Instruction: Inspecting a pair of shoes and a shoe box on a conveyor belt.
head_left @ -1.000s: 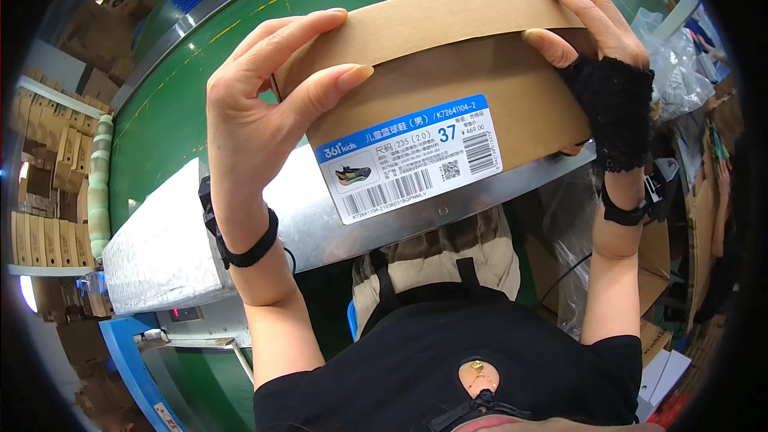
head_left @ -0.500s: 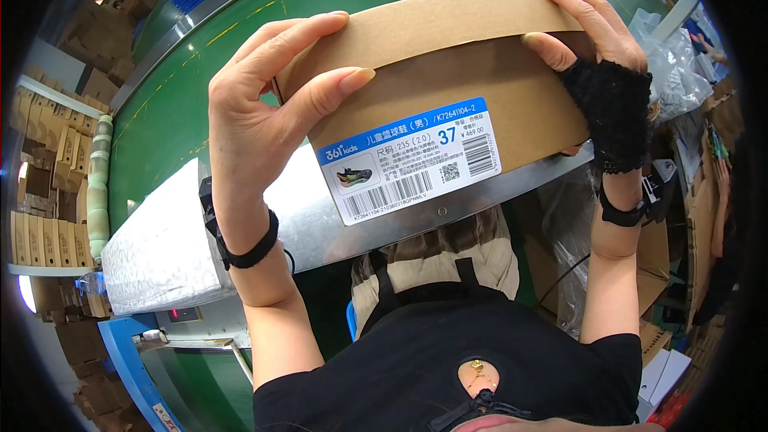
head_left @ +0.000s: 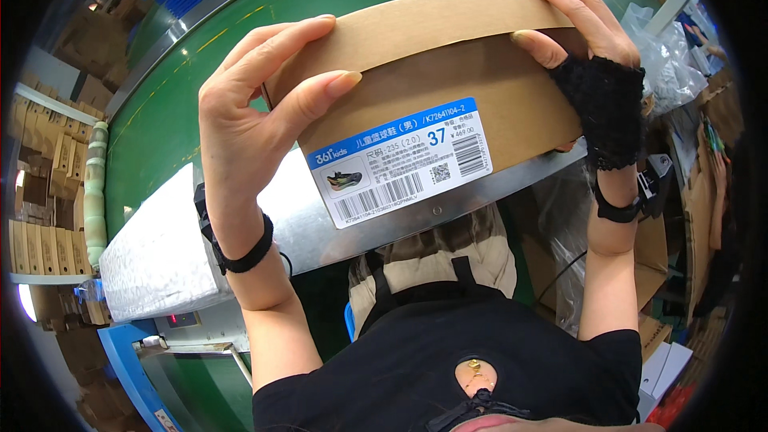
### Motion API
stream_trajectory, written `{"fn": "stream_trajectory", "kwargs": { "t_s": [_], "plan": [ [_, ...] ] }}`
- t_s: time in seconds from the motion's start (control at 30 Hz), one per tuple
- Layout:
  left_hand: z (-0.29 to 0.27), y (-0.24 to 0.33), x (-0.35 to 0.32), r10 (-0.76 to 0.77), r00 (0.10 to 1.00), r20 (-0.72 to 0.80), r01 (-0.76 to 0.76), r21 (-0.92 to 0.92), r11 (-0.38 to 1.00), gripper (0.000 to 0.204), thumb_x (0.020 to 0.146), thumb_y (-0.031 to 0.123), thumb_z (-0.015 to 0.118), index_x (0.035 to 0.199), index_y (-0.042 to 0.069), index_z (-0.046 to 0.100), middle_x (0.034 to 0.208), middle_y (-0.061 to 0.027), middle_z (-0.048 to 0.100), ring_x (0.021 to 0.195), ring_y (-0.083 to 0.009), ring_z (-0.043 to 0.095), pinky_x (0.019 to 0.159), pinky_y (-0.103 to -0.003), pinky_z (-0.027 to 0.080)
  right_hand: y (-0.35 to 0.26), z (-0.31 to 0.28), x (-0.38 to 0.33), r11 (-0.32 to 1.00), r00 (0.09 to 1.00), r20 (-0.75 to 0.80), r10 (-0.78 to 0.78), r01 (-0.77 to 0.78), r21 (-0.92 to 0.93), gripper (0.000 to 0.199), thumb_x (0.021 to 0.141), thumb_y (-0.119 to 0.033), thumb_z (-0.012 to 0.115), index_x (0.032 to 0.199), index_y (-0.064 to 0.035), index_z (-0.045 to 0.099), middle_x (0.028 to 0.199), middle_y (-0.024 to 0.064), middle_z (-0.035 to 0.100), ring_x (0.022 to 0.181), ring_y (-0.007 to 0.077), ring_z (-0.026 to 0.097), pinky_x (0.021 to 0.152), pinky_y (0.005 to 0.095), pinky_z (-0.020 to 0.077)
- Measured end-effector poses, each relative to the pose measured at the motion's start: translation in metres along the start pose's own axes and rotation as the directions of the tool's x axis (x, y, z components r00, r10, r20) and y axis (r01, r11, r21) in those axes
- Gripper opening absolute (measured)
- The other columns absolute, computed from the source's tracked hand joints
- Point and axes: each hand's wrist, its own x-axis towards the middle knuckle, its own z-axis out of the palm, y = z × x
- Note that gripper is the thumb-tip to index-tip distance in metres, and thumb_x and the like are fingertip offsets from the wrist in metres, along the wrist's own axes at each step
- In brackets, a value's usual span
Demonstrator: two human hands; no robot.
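Both hands grip a box point(head_left: 432, 88) lifted above the green belt point(head_left: 184, 104): left hand point(head_left: 256, 120) clasps its left end, right hand point(head_left: 588, 40) its right end. Step: carrying. Next probably needs a level set-down on the belt.

box point(head_left: 448, 72): matt cardboard (glossy paper label point(head_left: 402, 164)); conveyor edge point(head_left: 160, 256): brushed metal

A brown cardboard box point(head_left: 448, 72) sits between both hands. Its blue-and-white rectangular label point(head_left: 404, 164) is just below the left thumb.
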Motion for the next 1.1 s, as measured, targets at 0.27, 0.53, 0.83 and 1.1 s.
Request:
{"fn": "stream_trajectory", "kwargs": {
  "t_s": [0.27, 0.53, 0.83, 1.1],
  "plan": [
    [-0.0018, 0.0044, -0.0013, -0.035, 0.999, -0.012, 0.035, -0.004, 0.999, 0.040, 0.068, 0.022, 0.079, 0.103, 0.004, 0.068, 0.099, -0.0071, 0.065, 0.088, -0.0171, 0.061, 0.074, -0.026, 0.049, -0.0026, 0.0012, 0.0014, 0.999, 0.999, -0.023, -0.025, 0.024, -0.024, 0.042, 0.073, -0.024, 0.073, 0.110, -0.0085, 0.063, 0.114, 0.0057, 0.059, 0.096, 0.0232, 0.059, 0.083, 0.0298, 0.0478],
    [-0.0017, 0.0068, -0.0007, -0.036, 0.999, -0.014, 0.036, 0.009, 0.999, 0.040, 0.068, 0.021, 0.079, 0.102, 0.005, 0.068, 0.099, -0.0067, 0.065, 0.089, -0.0167, 0.061, 0.075, -0.026, 0.048, -0.0022, -0.0004, 0.0015, 0.998, 0.999, -0.020, -0.039, 0.038, -0.043, 0.043, 0.073, -0.026, 0.073, 0.110, -0.0088, 0.063, 0.113, 0.0063, 0.060, 0.096, 0.0247, 0.059, 0.083, 0.0307, 0.0479],
    [-0.0016, 0.0072, -0.0021, -0.046, 0.999, -0.018, 0.046, 0.008, 0.999, 0.042, 0.067, 0.024, 0.080, 0.102, 0.005, 0.069, 0.099, -0.0059, 0.065, 0.089, -0.0166, 0.061, 0.074, -0.026, 0.048, -0.0024, -0.0003, 0.0004, 0.997, 0.999, -0.019, -0.029, 0.028, -0.074, 0.044, 0.073, -0.029, 0.073, 0.111, -0.0108, 0.063, 0.114, 0.0064, 0.060, 0.097, 0.0250, 0.060, 0.084, 0.0312, 0.0483],
    [-0.0027, 0.0081, -0.0032, -0.037, 0.999, -0.016, 0.037, 0.034, 0.999, 0.042, 0.067, 0.025, 0.080, 0.102, 0.006, 0.069, 0.099, -0.0059, 0.065, 0.089, -0.0164, 0.061, 0.074, -0.026, 0.049, 0.0006, -0.0003, -0.0011, 0.995, 0.998, -0.027, -0.052, 0.049, -0.092, 0.044, 0.073, -0.032, 0.073, 0.112, -0.0124, 0.063, 0.114, 0.0059, 0.060, 0.098, 0.0252, 0.060, 0.084, 0.0314, 0.0486]
  ]
}}
